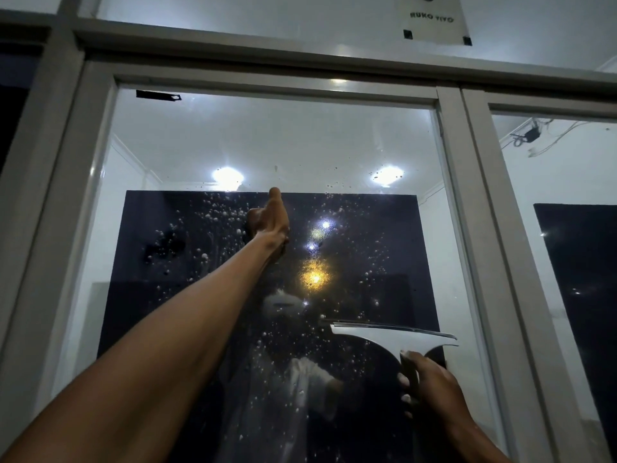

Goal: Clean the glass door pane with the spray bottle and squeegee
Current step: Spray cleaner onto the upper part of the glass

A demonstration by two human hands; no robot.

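The glass pane (pixel 200 145), beaded with white droplets around the raised left hand (pixel 270 222) (grip unclear), sits just beyond the squeegee (pixel 394 339) clamped in the right hand (pixel 430 382).

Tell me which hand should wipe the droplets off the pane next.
Right, probably. The right hand already grips the squeegee, its blade beside the droplets on the pane. The left hand is raised with no tool visible.
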